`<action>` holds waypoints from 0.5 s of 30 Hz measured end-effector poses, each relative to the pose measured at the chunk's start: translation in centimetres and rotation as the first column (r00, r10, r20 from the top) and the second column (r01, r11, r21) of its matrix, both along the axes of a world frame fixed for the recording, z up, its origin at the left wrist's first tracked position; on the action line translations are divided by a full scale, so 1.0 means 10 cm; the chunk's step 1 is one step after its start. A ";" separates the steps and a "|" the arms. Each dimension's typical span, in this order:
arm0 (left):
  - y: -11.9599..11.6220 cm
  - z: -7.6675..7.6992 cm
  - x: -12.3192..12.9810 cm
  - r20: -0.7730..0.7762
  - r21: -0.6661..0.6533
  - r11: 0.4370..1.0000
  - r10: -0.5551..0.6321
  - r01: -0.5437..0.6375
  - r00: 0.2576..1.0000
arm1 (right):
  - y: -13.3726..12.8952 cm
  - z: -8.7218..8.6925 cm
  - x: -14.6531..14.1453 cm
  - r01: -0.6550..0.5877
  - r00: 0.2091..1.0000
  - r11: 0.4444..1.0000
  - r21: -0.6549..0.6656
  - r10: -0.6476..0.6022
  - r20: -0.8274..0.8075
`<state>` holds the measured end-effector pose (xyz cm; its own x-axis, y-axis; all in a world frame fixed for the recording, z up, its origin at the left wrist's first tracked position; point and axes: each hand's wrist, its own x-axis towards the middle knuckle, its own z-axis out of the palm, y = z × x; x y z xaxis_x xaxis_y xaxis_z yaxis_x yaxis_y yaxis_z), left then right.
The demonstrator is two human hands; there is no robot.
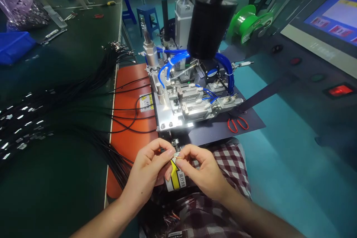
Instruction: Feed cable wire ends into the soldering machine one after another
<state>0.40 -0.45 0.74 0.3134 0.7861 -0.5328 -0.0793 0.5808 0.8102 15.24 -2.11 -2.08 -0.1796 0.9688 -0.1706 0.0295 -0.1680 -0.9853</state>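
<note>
My left hand is closed in a pinch in front of the machine. Close beside it, my right hand pinches too, their fingertips almost meeting. Between them show the fine ends of thin wires, whitish and orange-yellow; the fingers cover the rest. Just beyond the fingertips is the small metal feed slot of the bench machine, which has silver blocks and blue air tubes. Below the hands a yellow and white label is partly hidden.
Bundles of black cables run over the dark table and the orange mat on the left. Red-handled scissors lie at the machine's right. A green wire spool and a control panel screen stand beyond.
</note>
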 end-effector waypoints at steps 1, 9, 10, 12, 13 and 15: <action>-0.01 0.00 0.00 0.019 -0.012 0.999 0.032 -0.032 0.999 | 0.00 0.00 -0.01 0.004 1.000 1.000 -0.003 -0.004 0.011; 0.02 -0.02 -0.03 -0.039 -0.067 0.998 -0.015 0.013 0.999 | 0.00 -0.05 -0.06 0.063 0.995 0.996 0.069 -0.068 0.067; 0.03 -0.03 -0.04 -0.050 -0.056 0.998 -0.034 0.031 0.998 | 0.01 -0.05 -0.04 0.061 0.996 0.995 0.074 -0.066 0.066; 0.03 -0.04 -0.05 -0.073 -0.025 0.999 -0.044 0.042 0.996 | 0.03 -0.03 0.01 0.040 0.998 0.996 0.076 -0.044 0.054; 0.03 -0.04 -0.06 -0.080 -0.009 0.999 -0.043 0.042 0.996 | 0.04 -0.01 0.04 0.030 0.999 0.997 0.072 -0.033 0.041; 0.03 -0.04 -0.07 -0.089 0.016 0.999 -0.050 0.051 0.995 | 0.06 0.01 0.09 0.024 1.000 0.998 0.050 -0.024 0.000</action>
<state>-0.25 -0.19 0.34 0.3053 0.7805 -0.5456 0.0218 0.5670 0.8234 16.14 -1.49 -2.02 -0.1563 0.9801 -0.1223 0.0263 -0.1196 -0.9925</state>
